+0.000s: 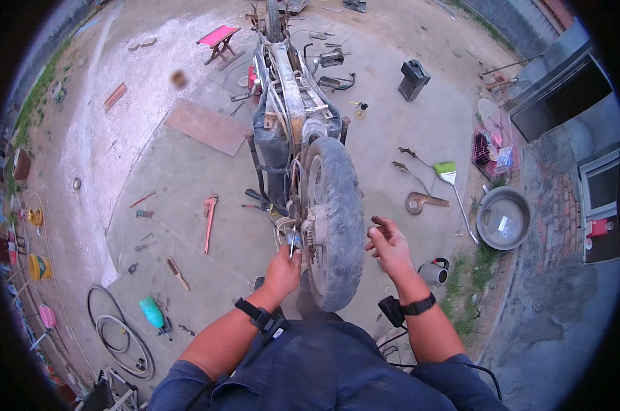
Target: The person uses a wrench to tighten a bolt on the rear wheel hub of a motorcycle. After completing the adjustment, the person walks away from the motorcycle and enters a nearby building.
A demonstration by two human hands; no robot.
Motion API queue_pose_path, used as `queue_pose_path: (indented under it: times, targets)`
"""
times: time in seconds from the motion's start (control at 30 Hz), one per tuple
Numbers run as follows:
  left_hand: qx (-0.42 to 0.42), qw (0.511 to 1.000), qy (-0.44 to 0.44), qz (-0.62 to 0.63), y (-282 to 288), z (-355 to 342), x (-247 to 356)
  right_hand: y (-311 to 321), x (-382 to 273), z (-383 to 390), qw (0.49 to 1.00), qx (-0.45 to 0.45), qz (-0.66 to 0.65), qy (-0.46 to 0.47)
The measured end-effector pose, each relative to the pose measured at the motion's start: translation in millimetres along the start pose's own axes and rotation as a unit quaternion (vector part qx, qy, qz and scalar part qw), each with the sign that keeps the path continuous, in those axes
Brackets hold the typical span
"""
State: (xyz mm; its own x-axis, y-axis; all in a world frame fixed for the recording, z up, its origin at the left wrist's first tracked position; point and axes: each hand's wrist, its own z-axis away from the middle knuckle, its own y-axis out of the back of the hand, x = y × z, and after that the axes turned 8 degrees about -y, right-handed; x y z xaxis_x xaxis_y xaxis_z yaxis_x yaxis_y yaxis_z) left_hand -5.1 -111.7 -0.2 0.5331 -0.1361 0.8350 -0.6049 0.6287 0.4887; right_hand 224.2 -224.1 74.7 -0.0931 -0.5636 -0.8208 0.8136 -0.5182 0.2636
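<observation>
A person's left hand grips a small metal tool at the hub of a dusty grey motorcycle wheel; the right hand, fingers spread, hovers beside the tyre, best pressed against it for steadiness.

Both forearms extend forward from the lower edge, sleeves pushed up, a dark band on each wrist. The left hand is closed in a fist, knuckles up. The right hand is open, grimy fingers loosely curled.
</observation>
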Motion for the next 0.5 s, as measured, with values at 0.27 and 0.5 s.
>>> queue_pose_path:
  times: [0.27,0.5]
  targets:
    - [-0.033,0.997,-0.052,-0.036,21.3,5.5,-10.0,-34.0,-80.9,81.3,0.954,0.102,0.204,0.197]
    - [-0.053,0.998,0.025,-0.029,80.2,29.8,-86.8,-56.7,-97.2,88.0,0.911,0.201,0.314,0.178]
